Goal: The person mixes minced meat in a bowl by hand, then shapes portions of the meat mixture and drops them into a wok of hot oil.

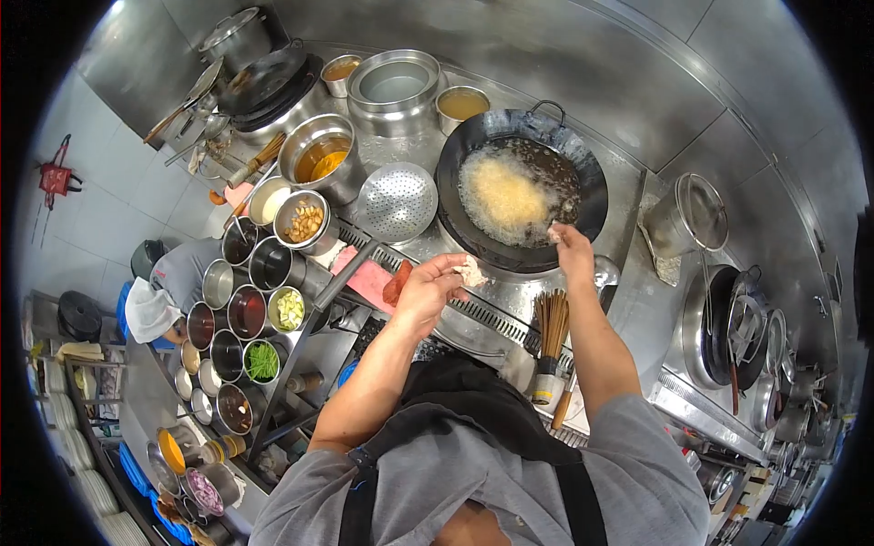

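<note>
My left hand [426, 289] is closed on a pale, coated piece of food [471, 271], in front of the wok's near left side. At the near right rim of the black wok [592, 173], my right hand [572, 250] pinches a small pale piece [553, 235]. Oil bubbles in the wok around a golden, foamy mass [505, 191]. To the left of the wok lies a round perforated strainer [397, 202], its long handle pointing toward the lower left.
A bamboo brush [551, 318] stands near my right forearm. Seasoning pots, one with green herbs [262, 361], fill the left side. Behind are a large steel pot [394, 86] and an oil pot [320, 155]. A co-worker [177, 282] is at the left.
</note>
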Action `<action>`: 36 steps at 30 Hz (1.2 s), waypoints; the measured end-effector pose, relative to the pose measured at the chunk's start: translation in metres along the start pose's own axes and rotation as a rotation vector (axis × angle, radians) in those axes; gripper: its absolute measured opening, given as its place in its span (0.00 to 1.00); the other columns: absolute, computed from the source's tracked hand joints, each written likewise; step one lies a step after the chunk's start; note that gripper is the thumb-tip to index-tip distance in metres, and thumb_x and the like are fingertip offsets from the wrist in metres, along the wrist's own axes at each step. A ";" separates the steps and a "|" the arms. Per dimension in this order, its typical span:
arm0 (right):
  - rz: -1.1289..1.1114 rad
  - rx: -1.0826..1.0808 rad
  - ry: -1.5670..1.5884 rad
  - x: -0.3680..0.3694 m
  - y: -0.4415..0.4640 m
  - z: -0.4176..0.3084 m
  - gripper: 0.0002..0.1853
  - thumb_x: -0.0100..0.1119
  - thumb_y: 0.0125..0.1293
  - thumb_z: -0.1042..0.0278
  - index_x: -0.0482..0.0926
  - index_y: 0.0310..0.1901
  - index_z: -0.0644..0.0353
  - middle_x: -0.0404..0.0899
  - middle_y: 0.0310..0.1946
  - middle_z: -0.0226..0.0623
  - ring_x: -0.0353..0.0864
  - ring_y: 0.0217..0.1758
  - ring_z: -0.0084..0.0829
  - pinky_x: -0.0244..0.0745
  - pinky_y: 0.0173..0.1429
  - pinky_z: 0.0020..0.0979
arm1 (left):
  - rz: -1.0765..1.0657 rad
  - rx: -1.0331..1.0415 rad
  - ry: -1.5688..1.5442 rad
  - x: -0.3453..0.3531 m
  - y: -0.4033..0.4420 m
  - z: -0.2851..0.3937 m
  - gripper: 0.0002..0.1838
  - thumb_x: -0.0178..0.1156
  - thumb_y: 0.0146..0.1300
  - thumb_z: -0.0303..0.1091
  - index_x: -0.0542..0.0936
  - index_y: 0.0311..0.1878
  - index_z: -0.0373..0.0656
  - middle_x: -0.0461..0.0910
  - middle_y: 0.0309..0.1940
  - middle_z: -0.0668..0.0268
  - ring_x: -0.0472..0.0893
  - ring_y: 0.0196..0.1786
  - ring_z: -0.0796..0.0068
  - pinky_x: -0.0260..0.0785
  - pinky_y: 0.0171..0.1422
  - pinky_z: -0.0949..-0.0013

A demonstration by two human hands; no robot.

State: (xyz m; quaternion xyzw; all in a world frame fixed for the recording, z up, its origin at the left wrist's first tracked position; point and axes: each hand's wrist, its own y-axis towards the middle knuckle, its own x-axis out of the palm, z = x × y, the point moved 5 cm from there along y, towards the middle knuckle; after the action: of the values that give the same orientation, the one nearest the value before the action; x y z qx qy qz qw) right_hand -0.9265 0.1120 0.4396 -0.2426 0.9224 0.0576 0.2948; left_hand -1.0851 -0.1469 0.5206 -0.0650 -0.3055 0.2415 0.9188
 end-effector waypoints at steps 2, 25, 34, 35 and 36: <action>0.030 -0.039 0.168 -0.008 -0.006 -0.001 0.22 0.42 0.57 0.90 0.77 0.51 0.66 0.81 0.49 0.36 0.78 0.55 0.28 0.68 0.62 0.26 | 0.015 0.000 -0.006 -0.004 -0.003 0.001 0.15 0.51 0.62 0.19 0.75 0.52 0.33 0.81 0.41 0.62 0.79 0.39 0.76 0.72 0.39 0.75; -0.593 -0.513 0.239 0.136 -0.220 -0.225 0.08 0.63 0.60 0.77 0.80 0.40 0.68 0.81 0.30 0.32 0.78 0.29 0.18 0.72 0.33 0.20 | 0.274 0.360 0.616 -0.100 -0.152 0.014 0.11 0.55 0.65 0.31 0.82 0.48 0.43 0.84 0.39 0.65 0.83 0.41 0.74 0.74 0.42 0.71; -1.266 -0.164 0.495 0.271 -0.227 -0.204 0.05 0.58 0.65 0.75 0.78 0.40 0.65 0.81 0.30 0.37 0.79 0.25 0.22 0.71 0.25 0.18 | 1.125 0.433 -0.054 -0.173 -0.360 -0.040 0.13 0.52 0.58 0.24 0.82 0.44 0.36 0.84 0.37 0.60 0.83 0.33 0.72 0.75 0.40 0.71; -1.292 -0.168 0.470 0.276 -0.235 -0.206 0.05 0.58 0.66 0.75 0.77 0.41 0.66 0.81 0.30 0.37 0.79 0.24 0.23 0.71 0.23 0.17 | 1.219 0.511 -0.043 -0.179 -0.391 -0.055 0.13 0.52 0.59 0.23 0.81 0.45 0.36 0.83 0.37 0.62 0.81 0.32 0.74 0.75 0.38 0.72; -1.351 -0.143 0.428 0.281 -0.240 -0.205 0.05 0.57 0.66 0.75 0.77 0.42 0.66 0.81 0.31 0.39 0.81 0.26 0.24 0.73 0.24 0.17 | 1.304 0.587 -0.033 -0.183 -0.424 -0.069 0.13 0.51 0.60 0.22 0.81 0.45 0.36 0.83 0.37 0.63 0.80 0.30 0.76 0.74 0.37 0.74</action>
State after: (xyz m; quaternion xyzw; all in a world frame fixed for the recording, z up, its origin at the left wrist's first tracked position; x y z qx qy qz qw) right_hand -1.1154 -0.2648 0.4556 -0.7861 0.6018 -0.1263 0.0616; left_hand -1.0001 -0.6040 0.4813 0.0191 -0.1409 0.8148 0.5620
